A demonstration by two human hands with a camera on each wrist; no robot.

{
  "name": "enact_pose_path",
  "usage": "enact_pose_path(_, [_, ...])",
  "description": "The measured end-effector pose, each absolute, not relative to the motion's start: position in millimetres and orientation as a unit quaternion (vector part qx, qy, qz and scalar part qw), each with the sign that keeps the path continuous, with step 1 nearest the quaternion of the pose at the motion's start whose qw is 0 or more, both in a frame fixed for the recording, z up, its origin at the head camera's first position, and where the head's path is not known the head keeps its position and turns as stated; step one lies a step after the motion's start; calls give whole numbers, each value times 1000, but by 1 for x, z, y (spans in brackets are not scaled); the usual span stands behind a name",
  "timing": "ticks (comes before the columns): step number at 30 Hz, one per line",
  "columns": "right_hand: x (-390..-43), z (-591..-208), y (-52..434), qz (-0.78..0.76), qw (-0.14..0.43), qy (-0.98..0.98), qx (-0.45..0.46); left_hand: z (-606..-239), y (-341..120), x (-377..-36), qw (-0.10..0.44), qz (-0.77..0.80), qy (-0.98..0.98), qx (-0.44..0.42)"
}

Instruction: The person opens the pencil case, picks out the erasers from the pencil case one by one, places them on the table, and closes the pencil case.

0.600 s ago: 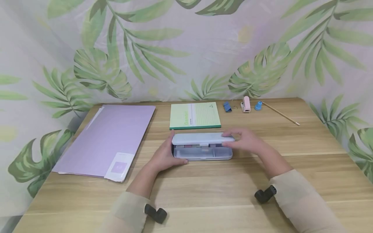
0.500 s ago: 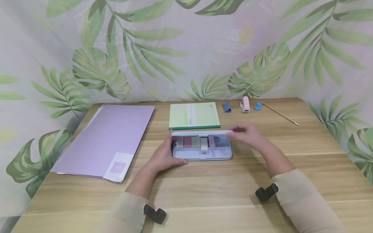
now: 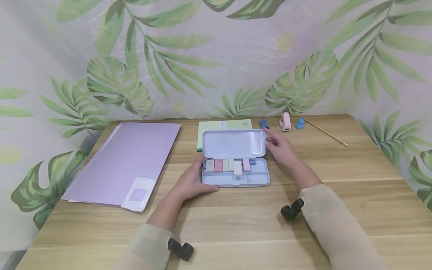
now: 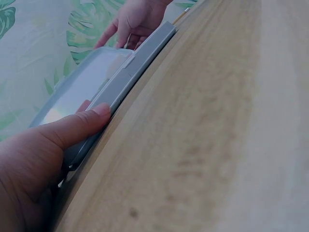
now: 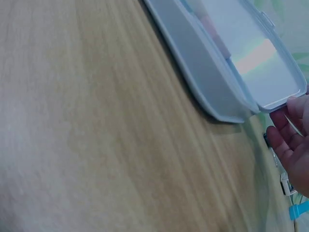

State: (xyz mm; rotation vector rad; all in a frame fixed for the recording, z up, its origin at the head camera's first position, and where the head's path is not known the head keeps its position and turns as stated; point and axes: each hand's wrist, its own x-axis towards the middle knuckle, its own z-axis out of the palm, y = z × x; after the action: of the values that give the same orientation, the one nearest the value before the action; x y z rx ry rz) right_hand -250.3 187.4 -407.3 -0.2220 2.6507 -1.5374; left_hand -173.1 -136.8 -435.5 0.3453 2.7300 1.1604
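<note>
Seen from the head camera, a pale blue case (image 3: 235, 178) lies on the tabletop (image 3: 236, 225), its lid (image 3: 233, 143) raised; its left end is gripped by the left hand (image 3: 190, 182), while the lid's right edge is touched by the relaxed fingers of the right hand (image 3: 280, 147). Behind the case lies a green notebook (image 3: 222, 124). At the left wrist, a thumb is pressed along the case's edge. At the right wrist, fingertips (image 5: 285, 137) are seen at the lid's corner.

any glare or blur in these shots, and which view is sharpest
Head view: sharpest, even soft light, faint shadows under the forearms. Left wrist view: dim, bluish, left hand soft up close. Right wrist view: a bright sheen on the open case lid, table blurred.
</note>
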Motion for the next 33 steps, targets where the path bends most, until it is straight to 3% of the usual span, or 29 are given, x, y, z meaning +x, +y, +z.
enact_pose_path(7, [-247, -409, 185, -479, 40, 874, -76, -434, -137, -173, 83, 387, 911, 112])
enact_pose_path(14, [-220, -408, 178, -401, -26, 909, -112, -434, -138, -173, 76, 391, 910, 112])
enact_pose_path(22, [-207, -413, 161, -286, 51, 937, -196, -435, -139, -173, 75, 396, 908, 113])
enact_pose_path(33, [-207, -417, 157, -288, 53, 939, -182, -435, -137, -173, 78, 393, 909, 116])
